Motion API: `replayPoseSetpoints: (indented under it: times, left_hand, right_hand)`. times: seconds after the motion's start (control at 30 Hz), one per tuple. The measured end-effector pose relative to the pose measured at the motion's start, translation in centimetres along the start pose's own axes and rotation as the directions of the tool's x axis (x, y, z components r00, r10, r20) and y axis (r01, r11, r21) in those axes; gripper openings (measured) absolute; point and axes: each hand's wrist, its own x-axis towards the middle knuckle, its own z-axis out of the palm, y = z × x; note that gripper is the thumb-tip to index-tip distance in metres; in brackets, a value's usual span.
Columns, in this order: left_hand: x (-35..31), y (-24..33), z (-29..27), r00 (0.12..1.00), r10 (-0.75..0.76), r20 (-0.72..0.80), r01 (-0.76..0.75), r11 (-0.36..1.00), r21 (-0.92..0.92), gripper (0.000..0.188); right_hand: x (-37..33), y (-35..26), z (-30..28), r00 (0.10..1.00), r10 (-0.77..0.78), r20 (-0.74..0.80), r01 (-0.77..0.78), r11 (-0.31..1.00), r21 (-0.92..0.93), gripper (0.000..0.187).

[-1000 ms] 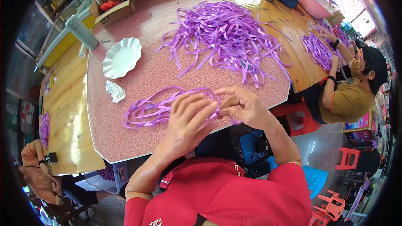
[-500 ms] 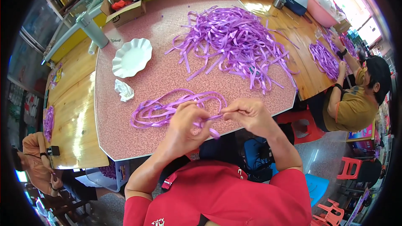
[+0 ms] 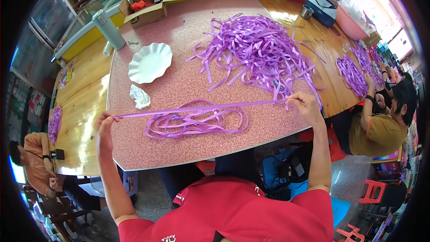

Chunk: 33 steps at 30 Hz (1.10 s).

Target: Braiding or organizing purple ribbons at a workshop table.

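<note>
- Purple ribbon [image 3: 201,108]: a single strand drawn straight and nearly level above the speckled pink surface [image 3: 134,148], spanning the gap between the two hands and crossing in front of a looped bundle.
- Left hand [image 3: 105,127]: fingertips pinched together on the strand's left end, near the surface's left edge.
- Right hand [image 3: 307,106]: fingertips clamped on the strand's right end, just below the lower right fringe of the large heap.
- Stage, as judged from the layout: the looped bundle [image 3: 168,123] already lies in long, loose ovals nearest the wearer; the strand in hand is not yet laid with it. Much appears left, since the tangled heap [image 3: 257,47] covers much of the surface's far right portion.
- Cardboard box [image 3: 148,18], far left: flaps open, a red item [image 3: 140,5] inside, its kind unclear.
- Scalloped white dish [image 3: 150,62], left of the heap: pale interior showing; crumpled tissue [image 3: 140,97] lies just outside its near rim.
- Pink basin [image 3: 349,22], far right: filled with a whitish plastic bag [image 3: 357,10].
- Metal cup [image 3: 307,12], beside the navy-and-white bag [image 3: 323,11]: contents of both cannot be told.
</note>
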Motion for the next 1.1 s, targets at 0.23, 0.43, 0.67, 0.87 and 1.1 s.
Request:
replayPoseSetpoints:
  times: [0.23,0.43,0.67,0.87,1.1]
  left_hand:
    - [-0.8,-3.4,-3.3,0.949,-0.183,-0.258,0.181,0.983,-0.03,0.016]
    - [0.3,-9.3,-6.0,0.909,-0.243,-0.337,0.319,0.929,0.189,0.013]
    - [0.5,-2.7,4.9,0.765,0.601,-0.232,-0.036,0.4,0.916,0.041]
    - [-5.9,4.2,22.2,0.842,0.291,0.454,-0.371,0.923,0.098,0.017]
    - [-9.3,5.2,34.7,0.684,0.15,0.714,0.165,0.921,-0.352,0.049]
  right_hand:
    - [0.1,3.1,0.1,0.989,0.058,-0.136,-0.022,0.966,0.257,0.013]
    - [0.6,0.4,1.0,0.986,0.083,-0.142,-0.03,0.94,0.34,0.014]
    - [-1.2,-4.4,2.2,0.988,0.1,-0.113,-0.031,0.866,0.499,0.019]
    - [-2.4,-8.7,3.1,0.998,0.005,-0.062,0.032,0.814,0.58,0.022]
    - [-4.6,-10.4,3.9,0.987,-0.109,-0.115,0.155,0.82,0.551,0.021]
